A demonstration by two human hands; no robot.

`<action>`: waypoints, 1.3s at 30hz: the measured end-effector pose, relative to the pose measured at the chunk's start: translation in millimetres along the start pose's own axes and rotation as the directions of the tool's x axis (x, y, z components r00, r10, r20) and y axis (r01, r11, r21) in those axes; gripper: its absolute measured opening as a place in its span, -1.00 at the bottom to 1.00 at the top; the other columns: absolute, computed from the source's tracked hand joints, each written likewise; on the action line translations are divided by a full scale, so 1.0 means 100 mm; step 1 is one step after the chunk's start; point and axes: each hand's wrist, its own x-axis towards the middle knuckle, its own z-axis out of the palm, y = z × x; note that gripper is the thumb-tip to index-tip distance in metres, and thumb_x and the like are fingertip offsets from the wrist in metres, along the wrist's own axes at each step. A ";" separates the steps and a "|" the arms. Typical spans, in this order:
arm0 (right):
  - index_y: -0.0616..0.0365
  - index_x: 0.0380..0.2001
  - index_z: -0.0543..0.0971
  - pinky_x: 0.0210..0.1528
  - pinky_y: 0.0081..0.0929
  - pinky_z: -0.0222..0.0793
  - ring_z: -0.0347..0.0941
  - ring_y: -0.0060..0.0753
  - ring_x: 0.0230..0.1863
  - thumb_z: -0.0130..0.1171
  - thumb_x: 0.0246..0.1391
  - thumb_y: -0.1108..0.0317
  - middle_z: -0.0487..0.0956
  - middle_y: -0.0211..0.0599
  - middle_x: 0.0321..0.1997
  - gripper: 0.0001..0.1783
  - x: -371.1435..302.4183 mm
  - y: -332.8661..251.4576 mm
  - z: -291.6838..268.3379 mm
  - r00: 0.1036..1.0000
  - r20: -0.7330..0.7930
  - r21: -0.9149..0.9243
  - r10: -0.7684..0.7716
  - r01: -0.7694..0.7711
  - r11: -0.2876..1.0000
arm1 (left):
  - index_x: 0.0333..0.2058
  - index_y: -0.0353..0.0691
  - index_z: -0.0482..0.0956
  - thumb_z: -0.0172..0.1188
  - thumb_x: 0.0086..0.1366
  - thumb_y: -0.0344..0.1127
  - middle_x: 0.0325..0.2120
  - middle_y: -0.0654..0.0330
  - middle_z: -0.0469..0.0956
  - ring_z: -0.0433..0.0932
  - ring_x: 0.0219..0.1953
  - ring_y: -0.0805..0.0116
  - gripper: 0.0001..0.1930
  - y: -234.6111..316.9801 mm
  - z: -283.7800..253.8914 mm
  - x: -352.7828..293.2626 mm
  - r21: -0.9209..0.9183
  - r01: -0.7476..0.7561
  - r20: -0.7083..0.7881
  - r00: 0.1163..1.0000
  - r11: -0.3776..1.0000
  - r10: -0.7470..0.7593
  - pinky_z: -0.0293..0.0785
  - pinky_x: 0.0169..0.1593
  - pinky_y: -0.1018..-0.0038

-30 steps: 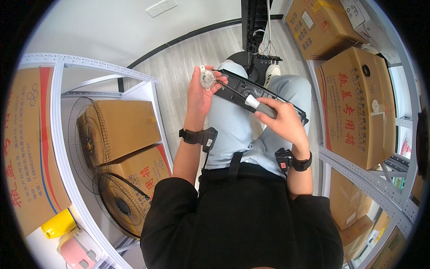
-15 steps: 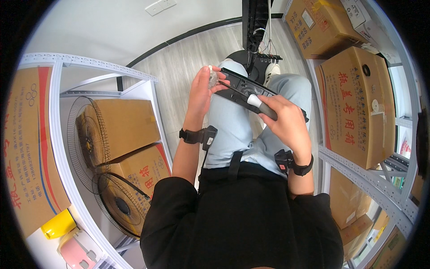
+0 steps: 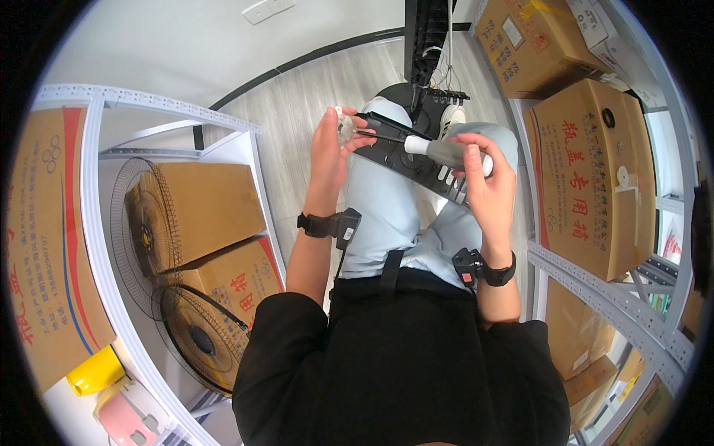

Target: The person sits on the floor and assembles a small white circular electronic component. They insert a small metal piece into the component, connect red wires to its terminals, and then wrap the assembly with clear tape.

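My left hand [image 3: 326, 157] pinches a small, round, clear-grey part [image 3: 345, 128] above my left thigh. My right hand [image 3: 487, 178] grips a screwdriver [image 3: 440, 152] by its grey and white handle, fingers near the butt end. Its thin dark shaft runs left to the round part; whether the tip touches it is too small to tell. Across my thighs, under both hands, lies a long black panel [image 3: 393, 153] with a row of pale buttons at its right end.
A black upright post [image 3: 425, 44] with loose wires rises from a dark round base between my feet. Shelving with cardboard boxes [image 3: 587, 178] flanks me on the right. Wire fan guards [image 3: 201, 338] lean by boxes on the left shelf.
My right hand has shifted its grip back along the screwdriver and turned, and the handle now lies flatter. More of the panel's buttons show. My left hand has moved slightly left.
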 end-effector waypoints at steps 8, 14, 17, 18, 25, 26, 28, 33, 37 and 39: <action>0.14 -0.21 0.53 -0.47 -0.57 0.37 0.47 -0.52 -0.56 0.24 0.10 0.24 0.58 -0.22 -0.42 -0.74 -0.01 -0.22 -0.13 0.987 0.158 -0.457 0.036 0.041 0.889 | -0.16 -0.32 0.41 -0.27 0.46 0.02 -0.38 0.04 0.54 0.59 -0.33 0.19 -0.53 -0.06 0.04 -0.03 0.001 -0.026 -0.052 0.998 1.000 0.026 0.59 -0.23 0.32; 0.15 -0.23 0.53 -0.36 -0.51 0.40 0.48 -0.39 -0.37 0.28 0.02 0.35 0.51 -0.22 -0.21 -0.76 0.01 -0.12 -0.15 0.951 0.192 -0.291 -0.243 0.292 0.911 | -0.16 -0.33 0.41 -0.28 0.46 0.04 -0.39 0.03 0.54 0.60 -0.34 0.18 -0.51 -0.05 0.10 0.00 -0.014 -0.013 -0.053 0.999 1.000 0.012 0.61 -0.23 0.31; 0.17 -0.24 0.52 -0.30 -0.49 0.42 0.49 -0.35 -0.28 0.27 0.00 0.41 0.49 -0.22 -0.12 -0.77 0.00 -0.12 -0.11 0.953 0.110 -0.364 -0.282 0.302 0.881 | -0.17 -0.33 0.41 -0.27 0.45 0.05 -0.39 0.03 0.54 0.60 -0.34 0.18 -0.50 -0.05 0.16 0.00 -0.016 -0.005 -0.044 0.999 1.000 0.004 0.62 -0.24 0.31; 0.18 -0.24 0.52 -0.28 -0.49 0.42 0.49 -0.35 -0.26 0.27 0.01 0.41 0.49 -0.22 -0.11 -0.77 0.01 -0.06 -0.11 0.932 0.109 -0.390 -0.344 0.359 0.848 | -0.17 -0.33 0.41 -0.27 0.45 0.06 -0.39 0.03 0.54 0.61 -0.34 0.18 -0.50 -0.05 0.17 0.01 -0.015 -0.001 -0.041 0.999 1.000 0.001 0.62 -0.24 0.31; 0.18 -0.24 0.47 -0.20 -0.48 0.42 0.50 -0.28 -0.21 0.34 -0.04 0.37 0.50 -0.14 -0.15 -0.68 -0.01 -0.09 0.04 0.970 -0.038 0.029 -0.242 0.243 0.970 | -0.18 -0.32 0.42 -0.27 0.46 0.05 -0.41 0.04 0.54 0.61 -0.37 0.18 -0.51 -0.11 0.15 0.02 -0.021 0.016 -0.057 0.998 1.000 -0.017 0.63 -0.27 0.33; 0.18 -0.24 0.47 -0.21 -0.48 0.43 0.50 -0.29 -0.22 0.35 -0.06 0.38 0.50 -0.15 -0.13 -0.67 -0.01 -0.12 0.01 0.994 0.000 -0.110 -0.113 0.112 0.988 | -0.18 -0.32 0.42 -0.27 0.46 0.05 -0.41 0.04 0.54 0.61 -0.37 0.18 -0.51 -0.12 0.14 0.02 -0.018 0.018 -0.062 0.998 1.000 -0.019 0.63 -0.27 0.33; 0.18 -0.23 0.47 -0.23 -0.47 0.43 0.50 -0.31 -0.22 0.37 -0.09 0.42 0.50 -0.15 -0.11 -0.66 0.00 -0.14 -0.08 0.987 0.016 -0.389 0.157 -0.139 0.911 | -0.18 -0.32 0.42 -0.27 0.46 0.04 -0.41 0.04 0.54 0.61 -0.36 0.17 -0.51 -0.15 0.11 0.02 -0.021 0.025 -0.072 0.997 0.999 -0.026 0.63 -0.27 0.32; 0.16 -0.25 0.50 -0.39 -0.46 0.44 0.51 -0.35 -0.30 0.36 -0.04 0.32 0.53 -0.21 -0.20 -0.69 0.07 -0.02 -0.15 0.918 0.177 -0.282 -0.355 0.393 0.875 | -0.18 -0.33 0.42 -0.27 0.46 0.04 -0.41 0.03 0.54 0.61 -0.36 0.16 -0.51 -0.16 0.09 0.02 -0.059 0.015 -0.070 0.997 0.998 -0.020 0.63 -0.27 0.31; 0.15 -0.25 0.51 -0.37 -0.48 0.43 0.50 -0.36 -0.31 0.35 -0.05 0.37 0.53 -0.24 -0.24 -0.70 0.02 -0.08 -0.05 0.970 -0.020 -0.393 -0.243 0.216 0.894 | -0.17 -0.33 0.41 -0.27 0.46 0.04 -0.41 0.02 0.54 0.61 -0.35 0.16 -0.51 -0.13 0.12 0.01 -0.070 0.039 -0.064 0.997 0.997 -0.044 0.63 -0.26 0.30; 0.14 -0.24 0.51 -0.35 -0.50 0.43 0.50 -0.37 -0.31 0.36 -0.06 0.38 0.53 -0.25 -0.23 -0.70 0.03 -0.05 -0.07 0.959 0.009 -0.471 -0.284 0.254 0.845 | -0.17 -0.33 0.41 -0.27 0.46 0.04 -0.41 0.03 0.54 0.61 -0.35 0.16 -0.51 -0.14 0.12 0.01 -0.076 0.063 -0.051 0.996 0.995 -0.067 0.63 -0.25 0.30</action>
